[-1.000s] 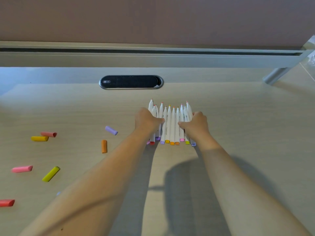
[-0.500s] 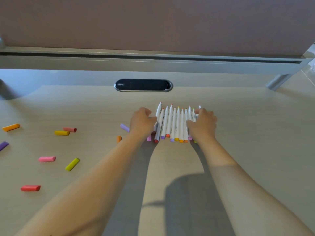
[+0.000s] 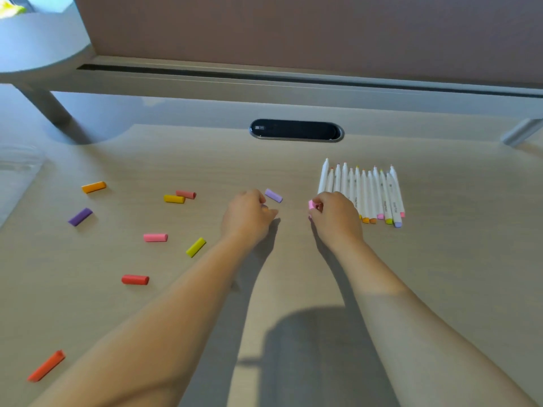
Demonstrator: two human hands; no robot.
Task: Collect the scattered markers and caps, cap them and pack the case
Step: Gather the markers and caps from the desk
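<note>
A row of white uncapped markers point(image 3: 364, 195) lies side by side right of centre, tips pointing away. My right hand point(image 3: 335, 218) rests at the row's left end and pinches a pink cap point(image 3: 312, 204). My left hand point(image 3: 249, 215) is curled knuckles-up on the desk just left of a lilac cap point(image 3: 273, 195); what is under its fingers is hidden. Loose caps lie to the left: orange point(image 3: 94, 187), salmon point(image 3: 186, 194), yellow point(image 3: 174, 198), purple point(image 3: 80, 216), pink point(image 3: 155, 237), lime point(image 3: 196, 247), red point(image 3: 135, 279), red-orange point(image 3: 46, 365). A clear case point(image 3: 17, 171) sits at the left edge.
A black cable grommet point(image 3: 296, 130) is set into the desk behind the markers. A raised grey shelf point(image 3: 264, 83) runs along the back on a left leg point(image 3: 44, 107) and a right leg point(image 3: 520, 132).
Both hands left the sides of the marker row and shifted left. The right hand took hold of a pink cap; the left hand came down where an orange cap lay. The view turned left.
</note>
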